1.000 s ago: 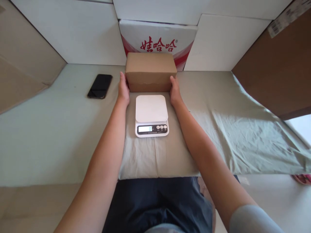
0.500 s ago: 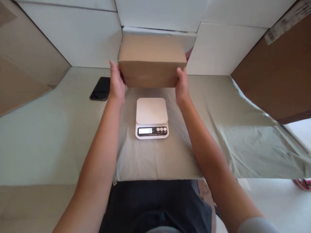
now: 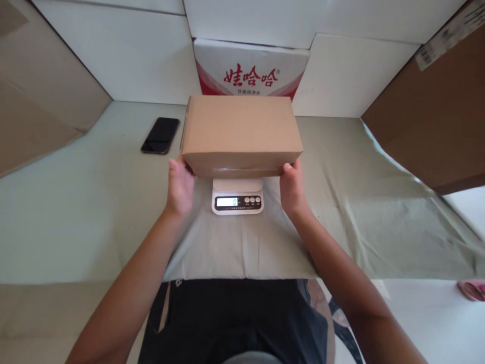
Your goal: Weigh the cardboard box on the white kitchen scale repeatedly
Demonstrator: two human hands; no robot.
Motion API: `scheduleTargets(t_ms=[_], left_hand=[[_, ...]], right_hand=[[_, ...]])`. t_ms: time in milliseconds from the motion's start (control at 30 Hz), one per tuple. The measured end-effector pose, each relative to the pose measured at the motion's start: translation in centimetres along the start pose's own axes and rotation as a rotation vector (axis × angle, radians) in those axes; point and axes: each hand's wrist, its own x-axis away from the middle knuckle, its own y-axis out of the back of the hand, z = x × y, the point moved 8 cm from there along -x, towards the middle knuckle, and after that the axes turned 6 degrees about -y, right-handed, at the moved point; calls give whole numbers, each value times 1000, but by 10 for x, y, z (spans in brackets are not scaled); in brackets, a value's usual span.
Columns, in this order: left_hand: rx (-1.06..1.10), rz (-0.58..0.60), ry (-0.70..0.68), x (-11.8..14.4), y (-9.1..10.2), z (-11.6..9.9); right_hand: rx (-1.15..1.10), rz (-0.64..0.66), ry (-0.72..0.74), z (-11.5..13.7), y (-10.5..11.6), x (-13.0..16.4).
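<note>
Between my two hands is a closed brown cardboard box (image 3: 242, 124), held level above a white digital kitchen scale (image 3: 237, 205). My left hand (image 3: 181, 186) grips the box's near left corner, its thumb up and its other fingers partly hidden behind the side. At the near right corner my right hand (image 3: 292, 188) grips it the same way. The box covers most of the scale's weighing plate, and the lit display reads 0. Only the plate's front strip and the button panel show.
A black phone (image 3: 160, 135) lies on the pale green cloth (image 3: 94, 212) left of the box. Behind stands a white and red carton (image 3: 252, 65) with printed characters, among white panels (image 3: 352, 76). Large brown cardboard sheets flank both sides (image 3: 41, 86). A pink shoe (image 3: 472, 290) is on the floor at right.
Both hands have brought the box toward me and down, from behind the scale to over its plate. The printed carton and the whole phone are now uncovered.
</note>
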Motion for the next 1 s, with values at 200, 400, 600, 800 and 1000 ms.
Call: scheduleTargets(t_ms=[200, 400, 600, 800, 1000], left_hand=[[29, 3, -9, 2, 3, 8], [123, -17, -50, 2, 9, 17], [105, -4, 0, 5, 11, 19], [85, -19, 16, 4, 13, 20], [76, -6, 23, 5, 12, 19]], right_hand=[[-14, 11, -18, -5, 3, 1], [2, 38, 4, -3, 3, 4], [12, 45, 7, -3, 2, 6], [17, 51, -4, -4, 2, 9], [6, 48, -13, -5, 2, 9]])
